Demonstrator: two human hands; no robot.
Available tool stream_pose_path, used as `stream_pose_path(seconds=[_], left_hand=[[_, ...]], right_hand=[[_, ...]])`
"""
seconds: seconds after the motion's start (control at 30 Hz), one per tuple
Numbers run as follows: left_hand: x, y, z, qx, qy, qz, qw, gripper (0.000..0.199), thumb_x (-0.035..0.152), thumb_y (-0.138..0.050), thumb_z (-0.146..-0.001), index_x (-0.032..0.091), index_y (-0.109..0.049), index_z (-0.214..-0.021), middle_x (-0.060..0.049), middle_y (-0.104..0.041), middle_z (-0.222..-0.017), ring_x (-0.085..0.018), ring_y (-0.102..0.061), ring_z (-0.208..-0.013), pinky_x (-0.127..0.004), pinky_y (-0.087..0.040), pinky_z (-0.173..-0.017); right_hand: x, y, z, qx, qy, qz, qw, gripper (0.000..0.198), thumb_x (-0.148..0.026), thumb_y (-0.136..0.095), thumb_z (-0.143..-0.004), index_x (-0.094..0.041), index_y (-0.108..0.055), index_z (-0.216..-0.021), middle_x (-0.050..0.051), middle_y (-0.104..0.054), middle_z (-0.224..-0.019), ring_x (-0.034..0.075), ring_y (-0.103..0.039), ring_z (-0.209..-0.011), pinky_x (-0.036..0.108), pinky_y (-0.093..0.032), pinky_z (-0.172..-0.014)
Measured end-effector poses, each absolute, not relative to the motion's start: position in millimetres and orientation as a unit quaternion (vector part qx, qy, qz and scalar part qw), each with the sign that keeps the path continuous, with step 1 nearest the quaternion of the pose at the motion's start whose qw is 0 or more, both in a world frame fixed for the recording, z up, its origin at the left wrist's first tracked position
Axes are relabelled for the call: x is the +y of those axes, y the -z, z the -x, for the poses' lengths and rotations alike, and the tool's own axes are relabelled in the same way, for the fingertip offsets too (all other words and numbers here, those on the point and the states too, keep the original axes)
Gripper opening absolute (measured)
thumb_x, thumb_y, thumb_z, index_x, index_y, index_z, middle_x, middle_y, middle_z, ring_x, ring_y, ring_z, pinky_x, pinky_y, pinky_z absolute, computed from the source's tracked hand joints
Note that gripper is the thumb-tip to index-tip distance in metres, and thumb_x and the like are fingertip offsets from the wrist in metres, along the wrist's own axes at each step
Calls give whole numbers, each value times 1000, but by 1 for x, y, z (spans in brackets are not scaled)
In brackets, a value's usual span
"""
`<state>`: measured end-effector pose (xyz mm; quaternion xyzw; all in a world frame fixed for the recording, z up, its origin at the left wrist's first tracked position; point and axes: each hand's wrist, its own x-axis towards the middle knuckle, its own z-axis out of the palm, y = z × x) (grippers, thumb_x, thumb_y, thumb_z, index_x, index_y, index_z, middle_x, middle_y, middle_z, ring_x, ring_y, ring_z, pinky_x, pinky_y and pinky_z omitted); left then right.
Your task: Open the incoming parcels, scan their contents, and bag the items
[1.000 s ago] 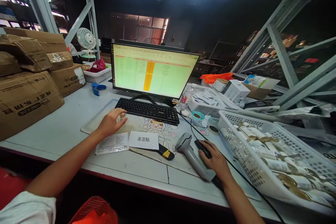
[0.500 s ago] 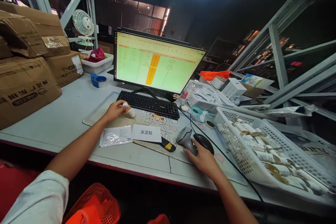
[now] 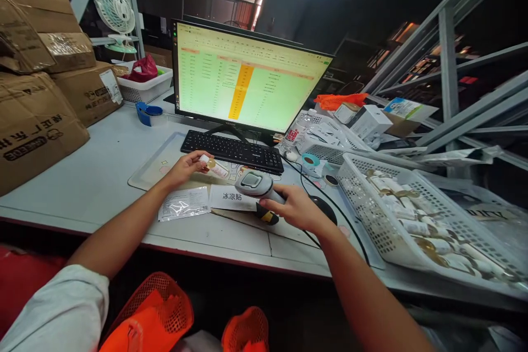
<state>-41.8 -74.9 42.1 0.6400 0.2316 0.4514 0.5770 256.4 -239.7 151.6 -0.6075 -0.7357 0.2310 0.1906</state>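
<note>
Between the fingers of my left hand (image 3: 186, 168) is a small labelled bottle (image 3: 217, 168), held by its white-capped end and tilted over the desk mat, in front of the keyboard (image 3: 231, 149). My right hand (image 3: 297, 206) is wrapped round the handle of a grey barcode scanner (image 3: 254, 182), raised above the mat with its head turned left toward the bottle. Below the two hands lie a flat clear-and-white packet (image 3: 183, 203) and a white card with black characters (image 3: 232, 198). A black-and-yellow handled tool (image 3: 267, 213) sticks out from under the card.
A monitor (image 3: 206, 77) showing a spreadsheet stands behind the keyboard. On the right, a white basket (image 3: 367, 214) holds several small bottles, near a black mouse (image 3: 324, 209) and a tape roll (image 3: 310, 161). Cardboard boxes (image 3: 39, 126) are stacked at left. Orange baskets (image 3: 173, 308) sit below the desk edge.
My right hand has closed round the scanner and lifted it off the mat, swinging its head left toward the bottle. The bottle has been raised slightly and turned in my left hand.
</note>
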Motion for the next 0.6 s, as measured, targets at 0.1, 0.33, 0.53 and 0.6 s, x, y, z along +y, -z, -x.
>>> stream_pose_path(seconds=[0.1, 0.33, 0.53, 0.6], left_hand=[[-74, -42, 42, 229, -454, -642, 574, 50, 52, -77, -85, 17, -69, -120, -10, -71, -118, -18, -67, -91, -30, -57, -84], [-79, -50, 44, 255, -438, -661, 554, 55, 57, -75, -84, 17, -68, -120, -11, -69, -122, -18, -68, -88, -33, -58, -86], [-81, -54, 45, 258, -438, -661, 552, 58, 60, -77, -81, 15, -68, -117, -11, -71, -115, -17, -67, -84, -33, -58, -84], [-81, -55, 45, 260, -440, -660, 550, 57, 60, -77, -81, 15, -69, -116, -10, -71, -115, -17, -67, -83, -33, -58, -84]], right_hand=[[-226, -154, -237, -756, -234, 584, 182, 35, -49, -66, -86, -18, -76, -97, 1, -70, -81, 19, -59, -74, 28, -43, -67], [-222, -151, -233, -764, -208, 588, 165, 36, -49, -63, -87, -17, -76, -96, 2, -69, -79, 19, -58, -74, 27, -41, -67], [-221, -153, -231, -772, -192, 584, 159, 36, -50, -64, -86, -17, -75, -93, 3, -70, -79, 19, -59, -74, 27, -41, -66], [-221, -154, -228, -774, -193, 581, 162, 35, -50, -64, -86, -17, -75, -94, 3, -71, -80, 20, -60, -75, 27, -42, -68]])
